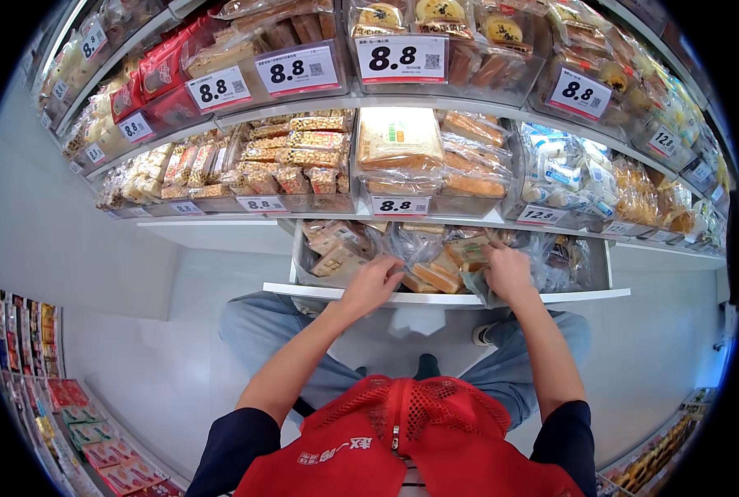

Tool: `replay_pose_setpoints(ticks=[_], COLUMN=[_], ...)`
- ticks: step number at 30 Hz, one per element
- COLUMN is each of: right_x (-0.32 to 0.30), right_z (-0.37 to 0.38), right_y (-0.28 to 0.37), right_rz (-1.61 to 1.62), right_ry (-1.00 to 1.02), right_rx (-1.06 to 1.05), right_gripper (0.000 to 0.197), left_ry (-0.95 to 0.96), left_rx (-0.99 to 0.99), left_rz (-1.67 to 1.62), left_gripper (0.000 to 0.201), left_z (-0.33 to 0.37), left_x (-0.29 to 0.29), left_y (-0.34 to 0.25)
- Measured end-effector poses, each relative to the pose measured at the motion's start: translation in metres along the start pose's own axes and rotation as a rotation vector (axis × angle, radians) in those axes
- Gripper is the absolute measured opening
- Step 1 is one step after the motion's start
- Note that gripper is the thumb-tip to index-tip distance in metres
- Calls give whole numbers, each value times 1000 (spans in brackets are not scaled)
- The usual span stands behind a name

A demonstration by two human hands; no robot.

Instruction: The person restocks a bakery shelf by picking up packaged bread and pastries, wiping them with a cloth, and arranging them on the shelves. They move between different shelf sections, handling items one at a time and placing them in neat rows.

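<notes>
A white drawer (pixel 336 291) is pulled out below the shelves, full of wrapped bread and clear plastic bags. My left hand (pixel 373 282) reaches over its front edge, fingers curled at the rim of a clear plastic bag (pixel 411 246). My right hand (pixel 508 272) closes on a wrapped bread pack (pixel 469 251) with a greenish label; part of its grip is hidden. Between the hands lie pale bread slices (pixel 437 277) in clear wrap. Other wrapped packs (pixel 336 248) fill the drawer's left side, and crumpled plastic (pixel 543 257) lies to the right.
Above the drawer, stocked shelves (pixel 303 214) carry clear bins of packaged snacks with price tags. A wrapped loaf (pixel 399 139) sits straight above. My knees (pixel 262 331) flank the drawer. More snack racks (pixel 96 431) stand at lower left, others (pixel 659 447) at lower right.
</notes>
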State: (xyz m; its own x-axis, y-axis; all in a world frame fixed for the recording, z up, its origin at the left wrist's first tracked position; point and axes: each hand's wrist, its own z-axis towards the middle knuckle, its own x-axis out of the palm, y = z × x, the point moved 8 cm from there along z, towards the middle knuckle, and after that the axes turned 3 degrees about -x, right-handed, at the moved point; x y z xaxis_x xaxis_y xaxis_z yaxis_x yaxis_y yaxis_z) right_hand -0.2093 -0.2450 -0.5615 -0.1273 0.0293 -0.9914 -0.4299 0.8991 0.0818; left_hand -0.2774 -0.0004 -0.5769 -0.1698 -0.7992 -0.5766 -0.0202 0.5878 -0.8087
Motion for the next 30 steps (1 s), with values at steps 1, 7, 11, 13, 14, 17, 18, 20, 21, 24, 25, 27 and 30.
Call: replay_pose_setpoints(ticks=[1, 7, 11, 13, 14, 17, 18, 20, 21, 24, 25, 27, 30], right_x=[27, 77, 68, 43, 29, 12, 24, 31, 29, 27, 28, 35, 32], right_z=[8, 24, 21, 18, 15, 4, 3, 0, -2, -5, -6, -9, -14], right_y=[-13, -13, -24, -20, -10, 18, 25, 29, 29, 23, 21, 19, 17], right_rz=[-103, -234, -146, -80, -32, 64, 55, 73, 101, 159, 173, 219, 286], right_ry=[94, 189, 79, 58, 8, -99, -77, -83, -112, -152, -157, -114, -95], right_rx=[9, -128, -125, -79, -101, -156, -146, -110, -87, -39, -28, 9, 58], right_gripper=[17, 20, 20, 18, 17, 18, 18, 17, 16, 17, 17, 17, 18], left_ry=[-4, 151, 303, 326, 339, 293, 223, 200, 185, 182, 173, 210, 381], left_rx=[24, -87, -260, -308, -332, -434, -462, -463, -468, -513, -564, -653, -727], left_rz=[62, 129, 263, 357, 405, 340, 300, 234, 203, -151, -323, -404, -394], left_gripper=[28, 46, 50, 55, 58, 58, 58, 58, 58, 59, 59, 59, 51], left_z=[8, 44, 65, 70, 72, 81, 85, 92, 94, 105, 108, 107, 105], left_x=[12, 74, 99, 104, 106, 103, 104, 108, 107, 108, 109, 114, 124], left_y=[2, 9, 21, 22, 22, 28, 38, 47, 51, 59, 61, 57, 42])
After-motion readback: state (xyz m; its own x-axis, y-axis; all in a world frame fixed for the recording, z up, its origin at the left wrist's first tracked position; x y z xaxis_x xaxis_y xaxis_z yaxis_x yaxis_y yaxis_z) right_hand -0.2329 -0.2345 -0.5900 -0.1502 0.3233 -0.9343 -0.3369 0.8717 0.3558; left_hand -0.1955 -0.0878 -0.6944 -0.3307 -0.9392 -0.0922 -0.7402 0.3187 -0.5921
